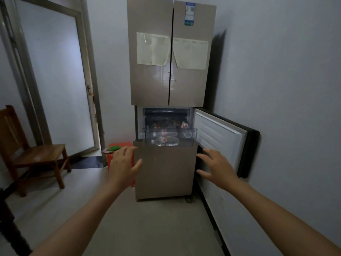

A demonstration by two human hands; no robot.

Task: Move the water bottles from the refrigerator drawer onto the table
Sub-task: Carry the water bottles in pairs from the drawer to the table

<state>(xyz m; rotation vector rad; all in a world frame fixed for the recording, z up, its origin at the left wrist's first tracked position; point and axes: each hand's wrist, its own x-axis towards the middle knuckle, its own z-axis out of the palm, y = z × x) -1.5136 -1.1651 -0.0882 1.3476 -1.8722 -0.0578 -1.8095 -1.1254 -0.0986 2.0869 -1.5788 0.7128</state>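
- Nearest, two bare arms reach forward. The left hand (124, 163) and right hand (219, 169) hold nothing, with fingers spread apart, and appear to stop short of the refrigerator (166, 172).
- Past them, a clear drawer (191, 141) juts out of the open middle compartment. Its door (219, 137) swings out to the right, close to the right hand, and an elbow could knock it.
- In the drawer lie the water bottles (165, 141), clear with red-marked labels, piled on their sides. Lifting one may set the others rolling, and if chilled they may be slippery.
- Deeper inside, further bottles (181, 124) look blurred.
- No tabletop is visible, so carrying the bottles means turning away.
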